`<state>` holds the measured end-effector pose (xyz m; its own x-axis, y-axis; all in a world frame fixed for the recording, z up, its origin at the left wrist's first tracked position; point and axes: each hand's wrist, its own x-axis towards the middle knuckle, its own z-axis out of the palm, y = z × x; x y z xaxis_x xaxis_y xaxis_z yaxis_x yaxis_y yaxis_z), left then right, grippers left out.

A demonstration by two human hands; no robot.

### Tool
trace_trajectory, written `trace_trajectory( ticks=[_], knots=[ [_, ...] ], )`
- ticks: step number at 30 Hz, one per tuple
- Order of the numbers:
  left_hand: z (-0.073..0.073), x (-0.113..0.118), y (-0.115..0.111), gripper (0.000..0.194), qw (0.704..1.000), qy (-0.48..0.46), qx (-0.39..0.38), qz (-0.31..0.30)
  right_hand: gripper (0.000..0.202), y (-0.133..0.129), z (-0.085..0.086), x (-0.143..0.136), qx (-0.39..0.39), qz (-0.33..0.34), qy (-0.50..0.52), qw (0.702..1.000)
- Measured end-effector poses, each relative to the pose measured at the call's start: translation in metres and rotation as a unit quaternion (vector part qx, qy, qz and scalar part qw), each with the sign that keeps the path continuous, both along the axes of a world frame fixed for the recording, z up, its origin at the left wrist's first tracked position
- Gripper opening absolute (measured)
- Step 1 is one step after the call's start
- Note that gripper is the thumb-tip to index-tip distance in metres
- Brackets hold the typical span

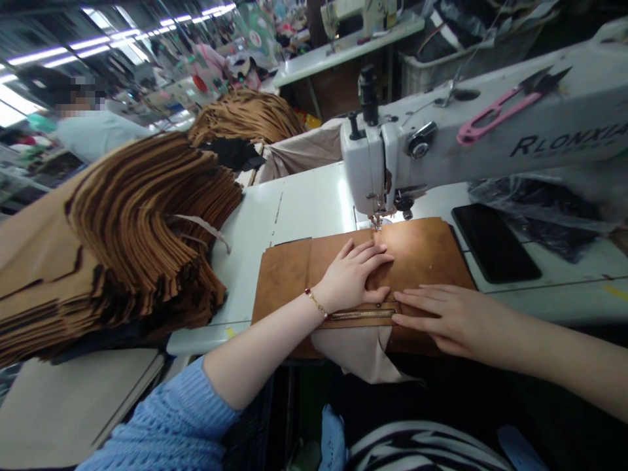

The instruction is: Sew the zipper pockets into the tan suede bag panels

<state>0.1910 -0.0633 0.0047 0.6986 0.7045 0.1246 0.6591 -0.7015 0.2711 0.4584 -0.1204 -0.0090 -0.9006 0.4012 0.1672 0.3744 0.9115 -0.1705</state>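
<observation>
A brown leather-like panel (284, 278) lies flat on the sewing machine's table, its far edge under the lit needle and presser foot (377, 221). My left hand (350, 275) rests on the panel with fingers spread, just in front of the needle. To its right my right hand (451, 317) lies on the same panel, fingers stretched out and touching the end of a brass zipper (363, 314). Below the zipper a pale lining cloth (356, 350) hangs over the table's front edge. Neither hand grips anything.
A tall stack of brown panels (132, 229) stands at left, another pile (245, 116) behind it. The machine arm (471, 124) carries pink thread snips (505, 111). A black phone (495, 242) and a plastic bag (544, 209) lie right. A co-worker (98, 127) sits far left.
</observation>
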Motion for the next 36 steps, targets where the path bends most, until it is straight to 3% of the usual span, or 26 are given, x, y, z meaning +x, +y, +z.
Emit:
trace_trajectory(
  ticks=[6, 13, 26, 36],
  knots=[
    [0.0, -0.003, 0.011, 0.053, 0.999, -0.023, -0.002, -0.04, 0.071, -0.001, 0.0, 0.001, -0.013, -0.006, 0.008, 1.0],
    [0.004, -0.002, -0.004, 0.022, 0.995, -0.041, -0.01, -0.087, 0.069, -0.001, 0.002, 0.001, -0.01, -0.01, 0.016, 1.0],
    [0.004, -0.012, -0.013, 0.032, 0.988, 0.027, 0.019, -0.153, 0.069, -0.001, -0.002, 0.003, 0.003, -0.008, 0.03, 1.0],
    [0.0, -0.017, -0.015, 0.035, 0.988, 0.026, 0.019, -0.15, 0.067, -0.004, -0.005, 0.002, 0.01, -0.008, 0.034, 0.999]
  ],
)
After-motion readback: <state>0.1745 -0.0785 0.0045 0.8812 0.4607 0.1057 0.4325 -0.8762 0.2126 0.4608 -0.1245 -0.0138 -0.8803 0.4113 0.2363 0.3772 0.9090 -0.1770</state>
